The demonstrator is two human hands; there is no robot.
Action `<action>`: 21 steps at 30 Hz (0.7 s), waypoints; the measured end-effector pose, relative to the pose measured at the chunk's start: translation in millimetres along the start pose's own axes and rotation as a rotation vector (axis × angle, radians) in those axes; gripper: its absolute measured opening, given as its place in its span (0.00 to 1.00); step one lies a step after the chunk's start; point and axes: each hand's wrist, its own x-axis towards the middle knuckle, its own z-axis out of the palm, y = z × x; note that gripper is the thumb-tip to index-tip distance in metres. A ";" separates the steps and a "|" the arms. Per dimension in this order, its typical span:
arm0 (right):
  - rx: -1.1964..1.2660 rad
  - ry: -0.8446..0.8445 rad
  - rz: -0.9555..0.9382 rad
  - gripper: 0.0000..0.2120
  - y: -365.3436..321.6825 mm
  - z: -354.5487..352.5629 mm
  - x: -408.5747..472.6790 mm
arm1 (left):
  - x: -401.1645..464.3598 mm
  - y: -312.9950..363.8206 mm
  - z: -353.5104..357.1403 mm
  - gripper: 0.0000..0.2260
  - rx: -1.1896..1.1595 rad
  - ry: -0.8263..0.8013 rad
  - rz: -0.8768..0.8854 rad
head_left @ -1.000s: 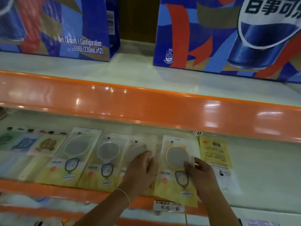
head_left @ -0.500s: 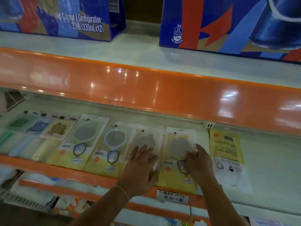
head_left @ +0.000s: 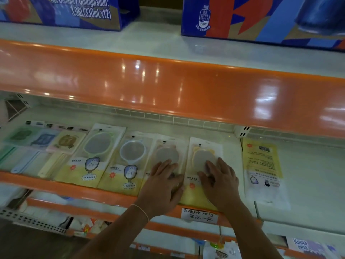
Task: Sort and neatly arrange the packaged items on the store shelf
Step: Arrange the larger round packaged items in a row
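A row of flat packaged hand mirrors lies on the white shelf [head_left: 308, 180]. From left: a green-rimmed mirror pack [head_left: 93, 152], a white-rimmed mirror pack [head_left: 128, 159], a pink-rimmed mirror pack [head_left: 166, 150] and a yellow-rimmed mirror pack [head_left: 201, 152]. My left hand [head_left: 162, 187] lies flat with straight fingers on the pink-rimmed pack. My right hand [head_left: 220, 182] presses flat on the yellow-rimmed pack, covering its lower half. To the right lies a yellow-and-white pack [head_left: 263, 169], turned upside down.
Pastel comb packs [head_left: 37, 144] lie at the shelf's left end. An orange shelf front [head_left: 168, 86] overhangs above, carrying blue drink cartons [head_left: 261, 17]. A handwritten price tag [head_left: 199, 214] sits on the orange front lip. Bare shelf extends to the right.
Both hands slid further up the two packs and flattened. The camera view tilted down and moved closer to the shelf.
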 end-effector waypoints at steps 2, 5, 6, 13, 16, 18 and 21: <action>0.004 -0.006 -0.010 0.30 0.7 0.2 -1.2 | 0.3 -0.1 0.1 0.16 -0.008 0.008 0.003; -0.001 -0.008 -0.027 0.29 0.6 0.4 -0.5 | 1.0 0.4 -0.2 0.16 -0.006 0.016 0.007; -0.002 -0.009 -0.032 0.27 0.6 0.9 0.2 | 1.1 0.5 -0.2 0.16 -0.004 0.017 0.007; 0.022 -0.012 -0.016 0.29 -3.1 1.3 -1.6 | 0.6 1.1 -0.7 0.21 0.001 0.018 0.011; 0.045 0.000 0.005 0.32 -6.8 1.4 -6.3 | 0.9 1.6 -2.2 0.21 -0.011 0.022 0.027; 0.054 0.013 0.009 0.32 -9.1 0.9 -8.9 | 0.9 1.5 -2.4 0.22 -0.013 0.020 0.032; 0.079 0.021 0.012 0.32 -8.7 1.6 -10.0 | 0.8 1.6 -2.6 0.24 -0.012 0.012 0.024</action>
